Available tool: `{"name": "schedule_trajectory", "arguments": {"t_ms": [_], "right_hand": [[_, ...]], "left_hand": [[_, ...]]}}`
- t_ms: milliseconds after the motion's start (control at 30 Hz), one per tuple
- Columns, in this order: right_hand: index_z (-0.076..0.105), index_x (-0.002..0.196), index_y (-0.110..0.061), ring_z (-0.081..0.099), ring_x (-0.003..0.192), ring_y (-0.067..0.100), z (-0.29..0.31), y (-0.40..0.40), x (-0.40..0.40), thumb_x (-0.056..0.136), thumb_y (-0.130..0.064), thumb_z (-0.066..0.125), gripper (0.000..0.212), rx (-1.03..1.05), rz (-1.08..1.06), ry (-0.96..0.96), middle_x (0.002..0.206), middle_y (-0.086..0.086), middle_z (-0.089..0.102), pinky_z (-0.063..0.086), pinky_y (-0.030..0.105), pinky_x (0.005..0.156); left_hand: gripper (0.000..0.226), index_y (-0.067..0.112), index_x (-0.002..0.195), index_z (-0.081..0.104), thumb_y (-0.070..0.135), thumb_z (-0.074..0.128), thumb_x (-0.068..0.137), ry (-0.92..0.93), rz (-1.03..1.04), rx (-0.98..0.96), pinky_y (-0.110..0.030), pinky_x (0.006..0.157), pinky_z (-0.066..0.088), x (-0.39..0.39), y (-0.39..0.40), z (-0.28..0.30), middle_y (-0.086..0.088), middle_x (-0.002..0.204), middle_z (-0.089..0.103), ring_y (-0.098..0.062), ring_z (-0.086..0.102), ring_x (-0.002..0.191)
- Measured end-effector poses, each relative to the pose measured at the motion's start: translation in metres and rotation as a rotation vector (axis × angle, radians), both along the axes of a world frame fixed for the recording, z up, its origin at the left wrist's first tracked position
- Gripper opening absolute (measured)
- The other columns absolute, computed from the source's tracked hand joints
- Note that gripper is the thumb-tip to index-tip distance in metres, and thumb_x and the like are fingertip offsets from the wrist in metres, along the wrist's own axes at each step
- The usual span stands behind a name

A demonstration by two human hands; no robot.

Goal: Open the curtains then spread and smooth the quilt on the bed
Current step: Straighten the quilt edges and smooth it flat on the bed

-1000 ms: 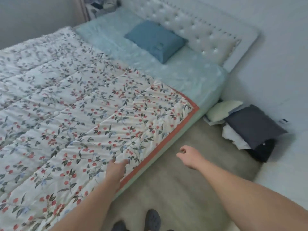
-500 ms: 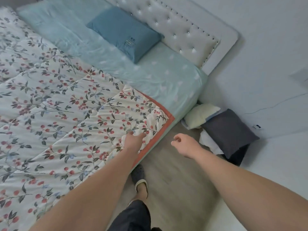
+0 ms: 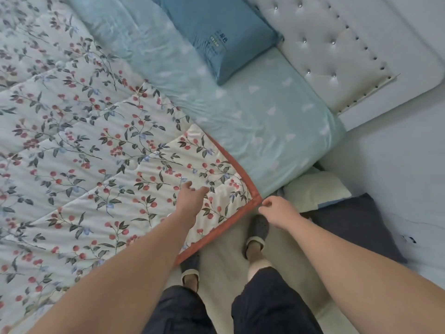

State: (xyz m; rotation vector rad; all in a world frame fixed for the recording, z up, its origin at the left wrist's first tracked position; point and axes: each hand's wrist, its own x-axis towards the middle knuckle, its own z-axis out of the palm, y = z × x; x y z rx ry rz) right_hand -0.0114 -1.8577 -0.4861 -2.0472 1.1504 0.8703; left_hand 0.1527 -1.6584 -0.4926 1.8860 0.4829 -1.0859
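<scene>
Lying spread across the bed [image 3: 277, 121] is the floral quilt [image 3: 79, 165], its orange-bordered corner [image 3: 256, 197] sitting at the near edge, short of the blue pillow [image 3: 216, 32]. The left hand [image 3: 192, 201] is resting on the quilt just inside that corner with its fingers reaching forward and loosely spread — gripping nothing. The right hand [image 3: 277, 212] is sitting at the corner tip with its fingers curled; whether it is actually pinching the border is hard to make out. The pillow is carrying a small printed label — its writing is too blurred to read. The frame is cutting off the quilt's far side, and the tufted headboard [image 3: 337, 51] runs out of frame at the top. Cushions [image 3: 317, 189] on the floor are partly hiding behind the right forearm.
</scene>
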Motion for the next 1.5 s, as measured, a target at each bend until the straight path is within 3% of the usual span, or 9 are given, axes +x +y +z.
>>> {"name": "schedule_trajectory", "arguments": {"t_ms": [133,233,300,500,967,1100,1267,1333,1500], "right_hand": [[0.051,0.066,-0.020,0.055,0.079,0.028,-0.065,-0.056,0.040,0.094,-0.029,0.066,0.033,0.044,0.046,0.040,0.071,-0.004,0.055,0.035,0.030,0.057],[0.066,0.094,-0.021,0.063,0.097,0.031,-0.119,-0.087,0.070,0.093,-0.026,0.067,0.006,0.098,0.128,0.086,0.095,0.004,0.068,0.046,0.030,0.070],[0.068,0.121,-0.014,0.066,0.113,0.034,-0.161,-0.101,0.077,0.093,-0.029,0.068,0.032,0.118,0.160,0.122,0.120,0.012,0.071,0.052,0.034,0.090],[0.069,0.097,-0.018,0.071,0.093,0.034,-0.262,-0.120,0.073,0.089,-0.036,0.065,0.020,0.205,0.174,0.160,0.099,0.008,0.076,0.058,0.036,0.080],[0.068,0.094,-0.024,0.070,0.089,0.026,-0.260,-0.153,0.077,0.096,-0.040,0.058,0.019,0.104,0.478,0.171,0.092,-0.002,0.073,0.056,0.035,0.074],[0.070,0.096,-0.026,0.065,0.086,0.015,-0.250,-0.127,0.176,0.096,-0.042,0.060,0.019,0.263,0.229,-0.120,0.090,-0.012,0.070,0.049,0.031,0.072],[0.072,0.091,0.003,0.067,0.073,0.022,-0.284,-0.097,0.296,0.090,-0.051,0.062,0.054,0.475,-0.225,-0.255,0.077,0.007,0.072,0.056,0.039,0.074],[0.077,0.094,0.002,0.072,0.078,0.023,-0.297,-0.089,0.327,0.087,-0.044,0.069,0.047,0.528,-0.307,-0.222,0.083,0.009,0.078,0.058,0.037,0.074],[0.080,0.090,-0.008,0.079,0.083,0.028,-0.315,-0.097,0.348,0.083,-0.029,0.082,0.022,0.530,-0.388,-0.199,0.090,0.010,0.081,0.064,0.043,0.082]], "left_hand": [[0.072,0.018,0.159,0.038,0.027,0.069,0.095,-0.014,0.119,0.056,-0.040,0.101,0.048,0.012,-0.034,-0.035,-0.007,0.150,0.054,-0.023,0.058,0.115],[0.069,0.016,0.158,0.039,0.025,0.069,0.096,0.007,0.215,0.136,-0.038,0.094,0.046,0.017,-0.057,-0.075,-0.008,0.149,0.054,-0.022,0.057,0.114],[0.067,0.015,0.157,0.039,0.025,0.068,0.098,0.028,0.254,0.184,-0.037,0.090,0.043,0.017,-0.074,-0.103,-0.009,0.150,0.053,-0.022,0.055,0.112],[0.066,0.017,0.157,0.040,0.027,0.067,0.098,0.030,0.344,0.249,-0.038,0.093,0.046,0.029,-0.134,-0.187,-0.004,0.148,0.053,-0.023,0.056,0.113],[0.060,0.020,0.155,0.040,0.022,0.062,0.100,-0.046,0.312,0.225,-0.030,0.091,0.047,0.040,-0.176,-0.233,0.004,0.137,0.057,-0.015,0.058,0.114],[0.056,0.026,0.151,0.044,0.019,0.059,0.097,-0.189,0.282,0.230,-0.028,0.092,0.053,0.074,-0.165,-0.242,0.005,0.143,0.054,-0.017,0.059,0.118],[0.058,0.029,0.153,0.042,0.032,0.055,0.097,-0.339,0.270,0.213,-0.049,0.112,0.047,0.128,-0.154,-0.259,0.005,0.151,0.051,-0.020,0.053,0.136],[0.054,0.035,0.152,0.043,0.042,0.050,0.099,-0.382,0.268,0.178,-0.050,0.107,0.051,0.144,-0.150,-0.264,0.008,0.148,0.054,-0.019,0.059,0.127],[0.058,0.036,0.155,0.041,0.025,0.046,0.099,-0.412,0.225,0.103,-0.046,0.114,0.047,0.158,-0.142,-0.281,0.008,0.153,0.051,-0.022,0.056,0.134]]}}
